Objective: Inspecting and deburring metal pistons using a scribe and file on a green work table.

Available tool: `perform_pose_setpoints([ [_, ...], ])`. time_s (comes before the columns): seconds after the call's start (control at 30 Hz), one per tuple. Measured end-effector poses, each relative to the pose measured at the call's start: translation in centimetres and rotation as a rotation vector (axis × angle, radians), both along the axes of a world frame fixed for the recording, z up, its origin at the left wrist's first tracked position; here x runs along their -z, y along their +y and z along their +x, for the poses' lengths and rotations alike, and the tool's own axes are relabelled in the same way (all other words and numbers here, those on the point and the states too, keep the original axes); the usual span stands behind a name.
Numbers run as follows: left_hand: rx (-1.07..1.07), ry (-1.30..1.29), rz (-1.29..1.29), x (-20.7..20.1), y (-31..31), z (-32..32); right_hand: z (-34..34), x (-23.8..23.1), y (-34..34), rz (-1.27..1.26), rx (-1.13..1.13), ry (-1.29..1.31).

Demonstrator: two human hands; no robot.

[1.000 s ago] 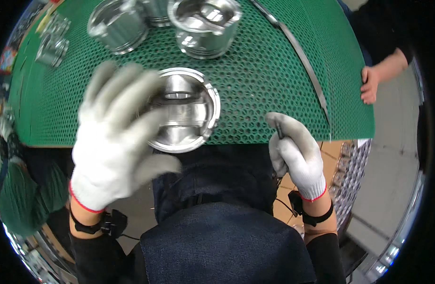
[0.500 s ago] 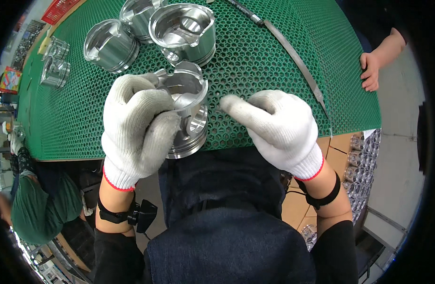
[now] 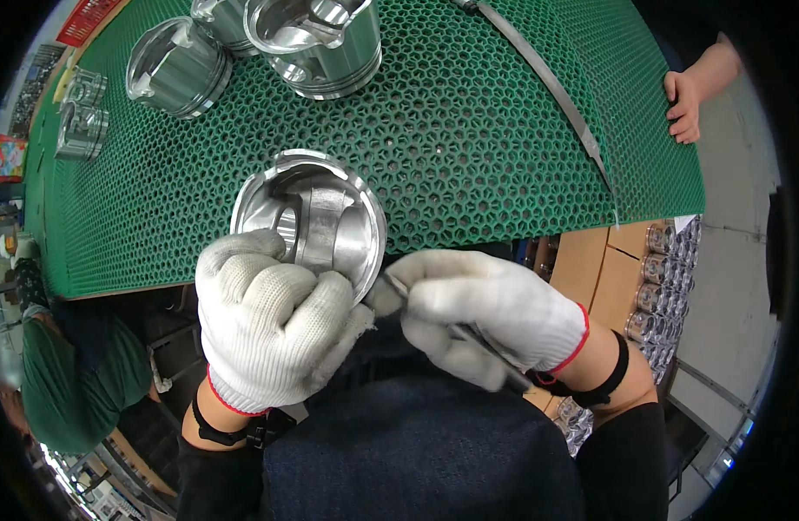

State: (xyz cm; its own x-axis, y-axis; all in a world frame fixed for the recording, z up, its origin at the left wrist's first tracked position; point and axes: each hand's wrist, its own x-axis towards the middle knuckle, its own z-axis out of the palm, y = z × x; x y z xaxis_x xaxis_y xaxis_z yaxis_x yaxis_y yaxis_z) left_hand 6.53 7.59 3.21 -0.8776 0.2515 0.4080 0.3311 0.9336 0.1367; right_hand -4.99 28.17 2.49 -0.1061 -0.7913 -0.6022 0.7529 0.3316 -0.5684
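Observation:
My left hand (image 3: 274,326), in a white knit glove, grips a shiny metal piston (image 3: 334,213) by its near rim. The piston is tilted, so its hollow inside and open skirt face me. My gloved right hand (image 3: 482,313) is closed around a slim dark rod-shaped tool (image 3: 495,354) and sits just right of the piston's lower edge. One end of that tool shows near the fingertips beside the rim. Its exact kind is hard to make out, and the fingers hide its middle. Whether it touches the piston I cannot tell.
More pistons (image 3: 317,52) stand on the green honeycomb mat (image 3: 469,148) at the far left. A flat file (image 3: 547,78) lies at the right. Another person's hand (image 3: 684,108) rests on the mat's right edge. Rows of pistons (image 3: 656,295) stand below right.
The piston has been lifted off the mat, brought nearer and tipped toward me by my left hand. My right hand has moved in beside its rim, and the dark tool now shows.

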Motion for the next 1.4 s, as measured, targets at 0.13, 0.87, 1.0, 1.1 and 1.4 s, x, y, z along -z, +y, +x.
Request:
perform_pose_setpoints([
  [0.13, 0.034, 0.053, 0.061, 0.2, -1.0, -0.1, 0.3, -0.5, 0.2, 0.040, 0.110, -0.145],
  [0.87, 0.067, 0.136, 0.269, -0.1, -4.4, -6.1, -4.8, 0.2, -1.2, 0.022, -0.076, 2.235],
  [1.0, -0.001, 0.143, 0.282, -0.1, -3.5, -5.0, -4.2, 1.0, -2.3, 0.044, -0.040, 2.311],
  [1.1, 0.025, 0.127, 0.128, 0.1, -2.3, -3.6, -2.2, 0.4, -2.1, 0.242, -0.159, 1.811],
  [1.4, 0.046, 0.005, 0.093, 0.8, -1.2, -1.6, -1.7, -1.6, -0.5, 0.056, 0.172, -0.023],
])
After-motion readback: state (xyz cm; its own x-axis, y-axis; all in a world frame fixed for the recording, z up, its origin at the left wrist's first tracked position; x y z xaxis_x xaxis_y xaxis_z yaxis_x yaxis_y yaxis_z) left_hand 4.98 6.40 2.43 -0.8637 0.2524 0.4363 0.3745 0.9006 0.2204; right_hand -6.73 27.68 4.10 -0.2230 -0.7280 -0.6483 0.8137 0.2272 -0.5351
